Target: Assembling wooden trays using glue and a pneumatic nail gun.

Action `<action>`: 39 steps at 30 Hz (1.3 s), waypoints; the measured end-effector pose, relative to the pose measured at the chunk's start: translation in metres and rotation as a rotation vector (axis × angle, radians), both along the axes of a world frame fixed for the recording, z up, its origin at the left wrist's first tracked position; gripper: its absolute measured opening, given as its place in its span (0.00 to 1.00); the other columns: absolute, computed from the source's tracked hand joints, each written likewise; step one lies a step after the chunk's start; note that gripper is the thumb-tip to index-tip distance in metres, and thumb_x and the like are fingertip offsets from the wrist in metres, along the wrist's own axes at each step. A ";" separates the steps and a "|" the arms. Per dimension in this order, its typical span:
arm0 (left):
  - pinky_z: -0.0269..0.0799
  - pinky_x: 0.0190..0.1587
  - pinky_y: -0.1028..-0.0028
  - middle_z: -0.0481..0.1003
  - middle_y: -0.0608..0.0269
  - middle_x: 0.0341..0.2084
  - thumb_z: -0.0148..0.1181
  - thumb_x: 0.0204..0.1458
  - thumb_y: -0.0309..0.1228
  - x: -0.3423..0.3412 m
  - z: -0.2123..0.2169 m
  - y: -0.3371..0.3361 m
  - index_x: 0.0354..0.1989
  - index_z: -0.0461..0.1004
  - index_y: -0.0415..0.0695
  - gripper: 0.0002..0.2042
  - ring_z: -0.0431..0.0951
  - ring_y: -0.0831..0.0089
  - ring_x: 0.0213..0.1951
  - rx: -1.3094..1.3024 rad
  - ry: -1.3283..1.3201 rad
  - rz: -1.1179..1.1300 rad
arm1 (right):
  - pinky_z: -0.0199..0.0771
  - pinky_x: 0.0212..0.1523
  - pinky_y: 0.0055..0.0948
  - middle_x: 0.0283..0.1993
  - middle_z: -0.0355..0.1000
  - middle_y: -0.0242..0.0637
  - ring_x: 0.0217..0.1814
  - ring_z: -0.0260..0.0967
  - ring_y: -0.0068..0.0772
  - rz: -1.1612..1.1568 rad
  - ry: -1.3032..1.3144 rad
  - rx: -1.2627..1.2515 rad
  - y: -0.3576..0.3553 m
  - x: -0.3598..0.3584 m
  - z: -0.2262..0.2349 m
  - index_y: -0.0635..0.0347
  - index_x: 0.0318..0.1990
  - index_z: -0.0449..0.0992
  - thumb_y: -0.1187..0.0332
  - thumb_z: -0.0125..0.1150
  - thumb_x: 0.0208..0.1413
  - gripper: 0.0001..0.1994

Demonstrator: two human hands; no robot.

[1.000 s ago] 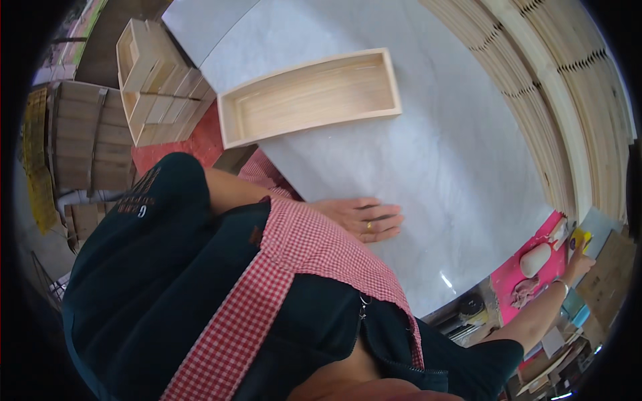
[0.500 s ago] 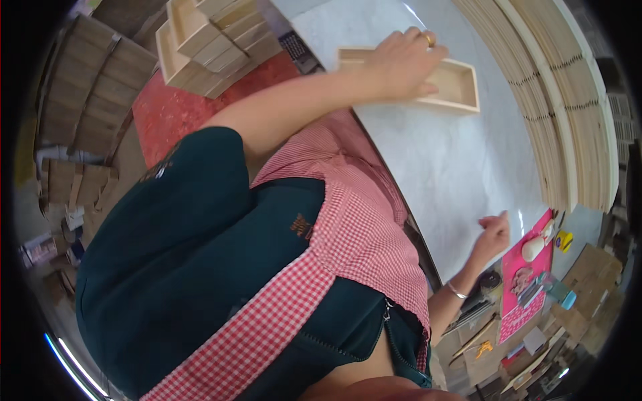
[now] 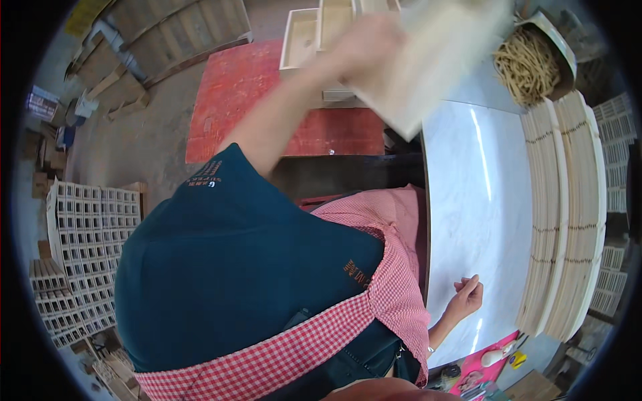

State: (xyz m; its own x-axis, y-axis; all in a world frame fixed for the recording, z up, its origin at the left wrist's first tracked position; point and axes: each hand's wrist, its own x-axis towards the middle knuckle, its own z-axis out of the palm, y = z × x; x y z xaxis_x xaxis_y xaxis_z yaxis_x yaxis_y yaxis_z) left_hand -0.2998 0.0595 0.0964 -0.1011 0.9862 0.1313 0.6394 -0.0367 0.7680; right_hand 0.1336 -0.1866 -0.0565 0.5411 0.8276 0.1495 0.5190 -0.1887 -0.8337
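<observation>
The left hand (image 3: 376, 45) is at the upper middle of the frame, at the left side of a pale wooden box (image 3: 445, 57). It has hold of the box, its fingers bent in against the wood, though both are blurred and the exact placing of the fingers cannot be told. The box is tilted in the air, one corner pointing down over the gap between a red bench (image 3: 234, 87) and a white marbled bench (image 3: 471, 180).

The right hand (image 3: 466, 299) is at the lower right, over the near part of the white bench. It is partly open, the fingers loosely bent, with nothing visible in its grasp; whether it touches the surface cannot be told.

On the red bench, at the top of the frame, stand more open wooden boxes (image 3: 299, 41), partly hidden by the left forearm. At the upper right, a container (image 3: 565, 50) holds a tangle of tan strands (image 3: 527, 65). Long rows of thin wooden pieces (image 3: 545, 220) line the right side of the white bench. At the lower right, a white bottle (image 3: 493, 357) lies on a pink mat (image 3: 485, 369), near a small yellow item (image 3: 517, 359).
</observation>
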 end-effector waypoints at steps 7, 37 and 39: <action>0.76 0.40 0.60 0.81 0.39 0.37 0.50 0.53 0.33 -0.186 0.007 -0.016 0.47 0.77 0.28 0.20 0.81 0.50 0.40 0.449 -0.137 0.125 | 0.69 0.27 0.21 0.21 0.70 0.31 0.20 0.65 0.21 0.105 0.049 -0.107 0.023 -0.020 -0.014 0.63 0.25 0.73 0.62 0.54 0.70 0.20; 0.75 0.48 0.60 0.81 0.48 0.45 0.51 0.59 0.54 -0.260 -0.061 0.030 0.52 0.79 0.38 0.29 0.81 0.51 0.45 0.205 0.758 0.780 | 0.70 0.30 0.25 0.25 0.73 0.33 0.26 0.70 0.25 0.153 0.051 -0.155 0.039 -0.018 -0.023 0.64 0.31 0.76 0.70 0.52 0.65 0.11; 0.75 0.49 0.60 0.81 0.48 0.45 0.51 0.59 0.56 -0.242 -0.092 0.105 0.52 0.79 0.39 0.30 0.81 0.51 0.46 0.258 0.757 0.703 | 0.69 0.30 0.24 0.27 0.74 0.33 0.27 0.71 0.25 0.104 0.070 -0.086 0.039 -0.003 -0.001 0.65 0.33 0.77 0.72 0.52 0.65 0.10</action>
